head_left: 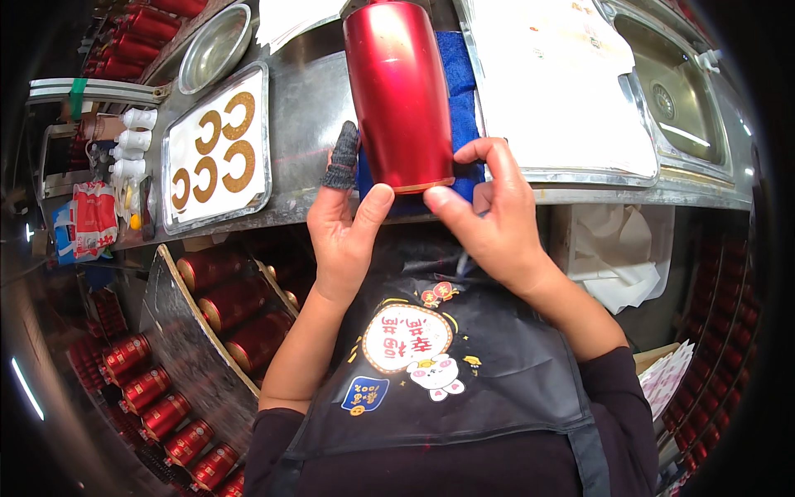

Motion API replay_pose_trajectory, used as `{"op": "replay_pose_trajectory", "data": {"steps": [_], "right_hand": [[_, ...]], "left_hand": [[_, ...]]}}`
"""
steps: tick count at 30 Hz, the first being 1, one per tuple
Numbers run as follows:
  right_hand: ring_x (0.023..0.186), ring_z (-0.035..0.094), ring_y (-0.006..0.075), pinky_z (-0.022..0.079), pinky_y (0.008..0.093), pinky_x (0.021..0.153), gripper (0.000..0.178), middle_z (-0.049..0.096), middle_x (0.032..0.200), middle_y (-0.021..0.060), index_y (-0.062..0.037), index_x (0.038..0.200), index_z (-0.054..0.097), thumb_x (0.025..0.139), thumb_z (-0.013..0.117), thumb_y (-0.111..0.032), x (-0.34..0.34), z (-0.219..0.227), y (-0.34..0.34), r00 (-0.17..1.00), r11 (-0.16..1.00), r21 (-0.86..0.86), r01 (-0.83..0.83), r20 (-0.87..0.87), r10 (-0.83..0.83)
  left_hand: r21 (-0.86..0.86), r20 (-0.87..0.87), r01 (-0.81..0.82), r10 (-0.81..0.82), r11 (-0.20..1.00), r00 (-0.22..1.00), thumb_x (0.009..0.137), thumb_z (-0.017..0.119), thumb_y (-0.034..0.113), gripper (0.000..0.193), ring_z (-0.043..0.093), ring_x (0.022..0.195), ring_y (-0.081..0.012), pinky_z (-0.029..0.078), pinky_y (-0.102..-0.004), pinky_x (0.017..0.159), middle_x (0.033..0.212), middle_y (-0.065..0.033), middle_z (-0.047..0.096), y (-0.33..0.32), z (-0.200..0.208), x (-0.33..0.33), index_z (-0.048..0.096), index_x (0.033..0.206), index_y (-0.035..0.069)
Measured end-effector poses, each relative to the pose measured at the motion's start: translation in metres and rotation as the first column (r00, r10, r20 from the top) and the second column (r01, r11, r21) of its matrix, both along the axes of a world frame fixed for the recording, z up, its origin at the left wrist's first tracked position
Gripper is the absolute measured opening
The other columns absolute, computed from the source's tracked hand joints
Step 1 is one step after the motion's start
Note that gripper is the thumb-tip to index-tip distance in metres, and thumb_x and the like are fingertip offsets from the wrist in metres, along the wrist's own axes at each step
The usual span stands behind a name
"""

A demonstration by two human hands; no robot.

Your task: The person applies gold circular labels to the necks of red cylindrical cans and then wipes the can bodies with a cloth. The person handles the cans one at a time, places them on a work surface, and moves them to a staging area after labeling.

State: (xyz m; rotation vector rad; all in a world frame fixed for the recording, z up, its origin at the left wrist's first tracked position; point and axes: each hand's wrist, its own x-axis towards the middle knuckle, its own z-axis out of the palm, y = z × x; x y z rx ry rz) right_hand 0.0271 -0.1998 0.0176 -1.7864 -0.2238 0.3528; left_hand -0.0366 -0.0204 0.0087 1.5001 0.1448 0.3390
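A glossy red bottle (399,99) lies on a folded blue cloth (460,70) on the metal worktop, its base toward me. My left hand (344,228) is at the base's left corner, thumb against the lower edge. Its index finger, in a dark knitted finger sleeve (341,157), runs up along the bottle's left side. On the other side, my right hand (497,207) puts its thumb to the bottom rim and its bent index fingertip to the right side. Between them, the two hands hold the base end. The remaining fingers are partly hidden.
A tray (267,132) with several gold C-shaped pieces and a metal bowl (215,50) are left. White sheets (555,99) cover another tray on the right, beside a sink (671,91). Below the worktop, red canisters (232,302) fill a wooden crate (190,315).
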Motion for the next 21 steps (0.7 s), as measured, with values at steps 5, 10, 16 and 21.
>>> {"op": "replay_pose_trajectory", "data": {"steps": [5, 10, 16, 21], "right_hand": [[0.082, 0.060, 0.0267, 0.048, 0.0373, 0.070, 0.051, 0.061, 0.097, 0.0126, -0.0011, 0.110, 0.053, 0.083, 0.082, -0.033, -0.003, -0.001, 0.009, 0.989, 0.996, -0.064, 0.056, 0.137, -0.047], [0.054, 0.035, -0.0016, 0.028, 0.0190, 0.048, 0.040, 0.055, 0.085, -0.0031, -0.0031, 0.113, 0.051, 0.090, 0.079, -0.021, 0.002, -0.001, 0.002, 0.997, 0.999, 0.030, 0.011, 0.077, -0.013], [0.070, 0.052, 0.0145, 0.045, 0.0277, 0.063, 0.040, 0.058, 0.095, 0.0093, -0.0009, 0.109, 0.054, 0.088, 0.078, -0.025, 0.004, 0.001, 0.003, 0.995, 0.989, 0.146, 0.025, -0.096, -0.010], [0.082, 0.063, 0.0259, 0.051, 0.0379, 0.072, 0.045, 0.060, 0.098, 0.0130, -0.0010, 0.109, 0.052, 0.086, 0.079, -0.028, -0.001, -0.002, 0.013, 0.988, 0.998, -0.063, 0.028, 0.152, -0.018]], "left_hand": [[0.009, -0.083, -0.011, 0.012, 1.000, 0.997, 0.095, 0.072, 0.008, 0.049, 0.055, 0.122, -0.0165, 0.042, -0.0319, 0.107, 0.133, -0.0082, 0.060, -0.009, -0.001, 0.000, 0.055, 0.140, -0.003], [0.037, -0.073, -0.067, 0.069, 0.997, 0.995, 0.094, 0.072, 0.008, 0.043, 0.057, 0.118, -0.0166, 0.041, -0.0319, 0.107, 0.128, -0.0077, 0.062, -0.015, -0.001, 0.001, 0.059, 0.134, -0.004], [0.466, 0.106, -0.224, 0.197, 0.856, 0.975, 0.091, 0.073, 0.011, 0.042, 0.055, 0.137, -0.0313, 0.013, -0.0534, 0.125, 0.142, -0.0207, 0.061, -0.009, -0.010, -0.026, 0.064, 0.130, -0.003], [0.731, 0.110, -0.151, 0.104, 0.665, 0.988, 0.086, 0.077, 0.010, 0.038, 0.056, 0.135, -0.0368, 0.012, -0.0614, 0.122, 0.141, -0.0228, 0.061, -0.003, -0.020, -0.038, 0.070, 0.122, 0.000]]}}
